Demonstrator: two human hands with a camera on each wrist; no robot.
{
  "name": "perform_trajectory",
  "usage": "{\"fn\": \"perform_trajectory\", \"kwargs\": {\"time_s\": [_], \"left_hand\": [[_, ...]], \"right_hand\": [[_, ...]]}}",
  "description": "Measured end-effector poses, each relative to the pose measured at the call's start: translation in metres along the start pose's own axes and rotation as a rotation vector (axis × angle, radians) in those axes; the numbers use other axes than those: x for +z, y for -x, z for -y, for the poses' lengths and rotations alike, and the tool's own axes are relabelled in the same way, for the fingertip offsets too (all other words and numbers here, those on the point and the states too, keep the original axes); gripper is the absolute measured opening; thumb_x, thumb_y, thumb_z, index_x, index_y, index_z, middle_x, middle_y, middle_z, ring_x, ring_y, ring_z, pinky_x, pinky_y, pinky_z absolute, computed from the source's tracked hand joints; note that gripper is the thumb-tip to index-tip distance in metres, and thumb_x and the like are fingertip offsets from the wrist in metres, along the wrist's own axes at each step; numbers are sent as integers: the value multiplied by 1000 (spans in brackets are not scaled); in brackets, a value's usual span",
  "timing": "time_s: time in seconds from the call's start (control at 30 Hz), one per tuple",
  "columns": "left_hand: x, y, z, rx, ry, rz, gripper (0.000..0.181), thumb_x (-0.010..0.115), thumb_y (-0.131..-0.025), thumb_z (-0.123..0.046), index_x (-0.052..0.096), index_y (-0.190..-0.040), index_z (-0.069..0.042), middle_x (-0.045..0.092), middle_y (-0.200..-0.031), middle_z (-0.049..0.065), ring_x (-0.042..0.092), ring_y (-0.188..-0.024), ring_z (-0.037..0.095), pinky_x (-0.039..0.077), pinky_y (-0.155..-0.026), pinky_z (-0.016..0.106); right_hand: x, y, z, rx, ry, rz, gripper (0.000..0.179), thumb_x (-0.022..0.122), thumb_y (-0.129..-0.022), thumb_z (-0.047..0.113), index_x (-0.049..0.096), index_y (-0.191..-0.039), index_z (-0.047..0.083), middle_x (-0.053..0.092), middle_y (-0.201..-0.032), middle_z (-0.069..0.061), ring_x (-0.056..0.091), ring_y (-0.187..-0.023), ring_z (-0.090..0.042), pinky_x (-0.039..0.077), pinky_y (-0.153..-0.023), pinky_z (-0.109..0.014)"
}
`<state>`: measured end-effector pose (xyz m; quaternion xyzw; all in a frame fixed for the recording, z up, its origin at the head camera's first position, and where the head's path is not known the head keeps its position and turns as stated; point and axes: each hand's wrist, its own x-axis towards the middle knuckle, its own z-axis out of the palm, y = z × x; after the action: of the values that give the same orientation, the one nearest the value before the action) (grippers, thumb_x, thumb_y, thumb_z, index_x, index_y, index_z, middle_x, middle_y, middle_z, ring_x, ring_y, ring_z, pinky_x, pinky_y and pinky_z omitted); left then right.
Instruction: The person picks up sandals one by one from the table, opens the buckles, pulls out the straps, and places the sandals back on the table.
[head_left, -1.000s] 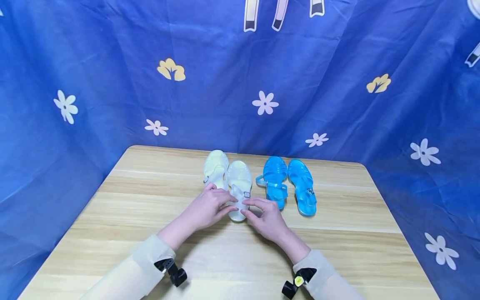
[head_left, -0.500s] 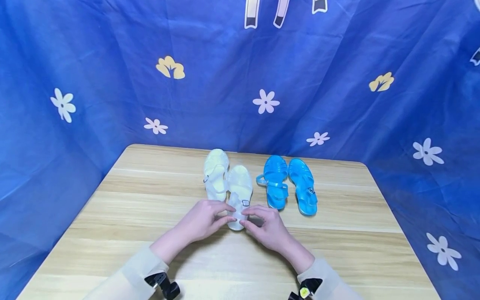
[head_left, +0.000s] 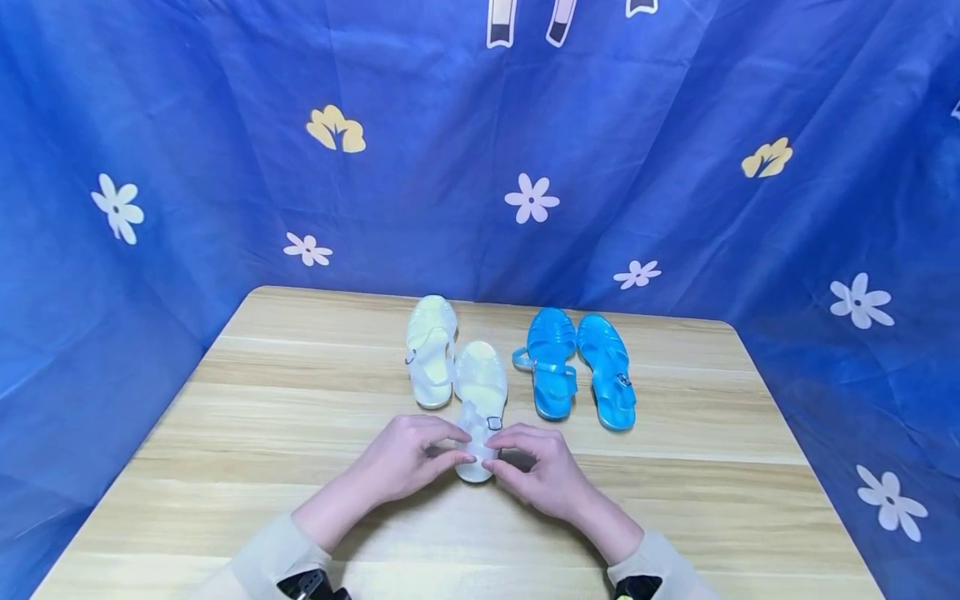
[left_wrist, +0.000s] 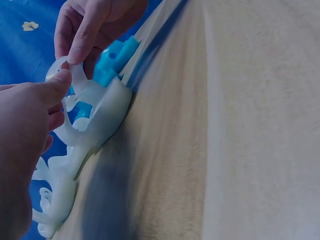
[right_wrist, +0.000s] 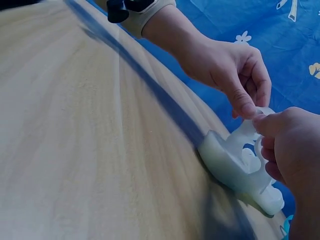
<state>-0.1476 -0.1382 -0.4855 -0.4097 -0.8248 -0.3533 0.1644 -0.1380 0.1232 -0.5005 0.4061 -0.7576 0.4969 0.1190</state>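
Observation:
A translucent white sandal [head_left: 481, 379] lies on the table with its toe away from me, its buckle visible on the right side. Both hands pinch its ankle strap above the heel: the left hand [head_left: 411, 457] from the left, the right hand [head_left: 546, 468] from the right. In the left wrist view the raised strap [left_wrist: 77, 75] runs between the fingertips of both hands. From the right wrist, the sandal's heel [right_wrist: 220, 155] shows on or close to the table. A matching white sandal [head_left: 432, 354] lies just left and farther back, untouched.
Two blue sandals, one [head_left: 552, 362] with its strap sticking out leftward and another [head_left: 606, 371] turned slightly, lie to the right. The wooden table [head_left: 300, 375] ends at a blue patterned curtain [head_left: 420, 183] behind.
The held white sandal has slid toward me along with both hands, away from the line of the other sandals. The second white sandal and the blue pair have stayed put.

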Motion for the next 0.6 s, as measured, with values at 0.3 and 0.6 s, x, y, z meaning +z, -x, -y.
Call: {"fn": "perform_trajectory", "kwargs": {"time_s": [0.3,0.6], "left_hand": [[-1,3,-5,74,20,22,21,89,-87,-24,82,-103,-13,79,-99,-6,74,-87,6,61,-78,34],[-2,3,-9,79,64,80,21,89,-89,-30,81,-102,-17,79,-101,-8,72,-93,2,59,-82,25]], "right_hand": [[-4,8,6,-24,-20,31,23,84,-90,3,79,-112,7,78,-110,-4,73,-108,-19,58,-98,-35],[-6,12,8,-66,-67,59,27,86,-87,0,78,-112,7,78,-110,-4,73,-105,-19,59,-94,-35]]}}
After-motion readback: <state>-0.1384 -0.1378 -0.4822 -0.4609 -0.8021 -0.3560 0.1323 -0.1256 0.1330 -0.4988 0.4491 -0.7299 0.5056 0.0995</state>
